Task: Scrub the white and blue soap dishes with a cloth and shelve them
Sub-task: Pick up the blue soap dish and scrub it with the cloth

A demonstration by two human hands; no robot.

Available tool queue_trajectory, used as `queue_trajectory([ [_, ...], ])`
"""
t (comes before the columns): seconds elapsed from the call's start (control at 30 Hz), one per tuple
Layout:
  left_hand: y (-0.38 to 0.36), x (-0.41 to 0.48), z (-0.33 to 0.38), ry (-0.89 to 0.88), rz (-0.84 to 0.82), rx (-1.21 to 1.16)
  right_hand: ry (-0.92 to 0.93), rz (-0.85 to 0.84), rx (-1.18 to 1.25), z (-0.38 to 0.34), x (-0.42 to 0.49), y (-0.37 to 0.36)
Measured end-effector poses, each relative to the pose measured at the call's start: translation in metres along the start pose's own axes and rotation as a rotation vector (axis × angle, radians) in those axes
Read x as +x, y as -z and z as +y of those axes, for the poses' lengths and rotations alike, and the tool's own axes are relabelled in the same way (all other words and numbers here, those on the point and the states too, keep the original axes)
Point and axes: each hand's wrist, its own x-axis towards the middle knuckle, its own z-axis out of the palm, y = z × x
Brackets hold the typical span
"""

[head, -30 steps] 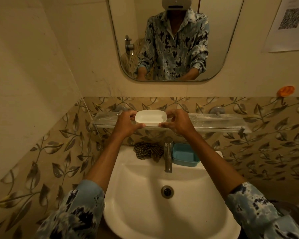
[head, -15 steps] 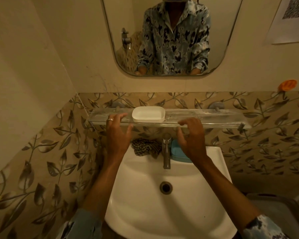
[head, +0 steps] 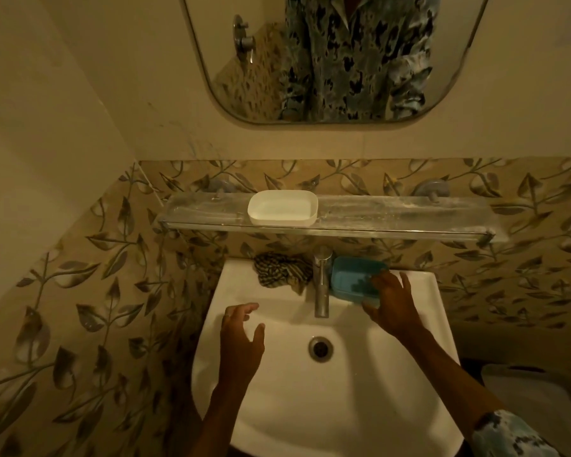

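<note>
Leaf-tiled bathroom wall is carrying a glass shelf (head: 393, 216); the white soap dish (head: 282, 207) is sitting on it, left of centre. Your right hand (head: 393, 303) is resting spread fingers on the blue soap dish (head: 351, 277), on the sink (head: 424, 293) rim right of the tap (head: 322, 285). Your left hand (head: 241, 338) is hovering over the basin, fingers relaxed and apart, holding nothing. The checked cloth (head: 279, 270) is lying left of the tap.

white soap dish (head: 282, 207), blue soap dish (head: 350, 278), dark checked cloth (head: 281, 270), white sink (head: 277, 407), leaf-patterned tiles (head: 96, 291)

White dish (head: 282, 207) upright on shelf (head: 409, 214); blue dish (head: 350, 278) and cloth (head: 281, 270) on sink (head: 343, 407) ledge.
</note>
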Motion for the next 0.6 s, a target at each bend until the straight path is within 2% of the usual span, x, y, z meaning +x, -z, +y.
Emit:
queue_trajectory([
  [0.17,-0.009,-0.014,-0.009,0.035,-0.071,0.028,0.021,-0.040,-0.116,0.007,0.003,-0.005],
  [0.33,-0.018,-0.012,-0.014,0.093,-0.109,0.047,0.003,-0.015,-0.068,0.009,-0.006,-0.004],
  [0.5,-0.025,0.005,-0.012,0.062,-0.129,0.060,-0.121,0.088,0.231,0.008,-0.034,0.003],
  [0.6,-0.031,0.020,-0.009,0.025,-0.162,0.079,-0.307,0.144,0.452,-0.002,-0.057,0.013],
])
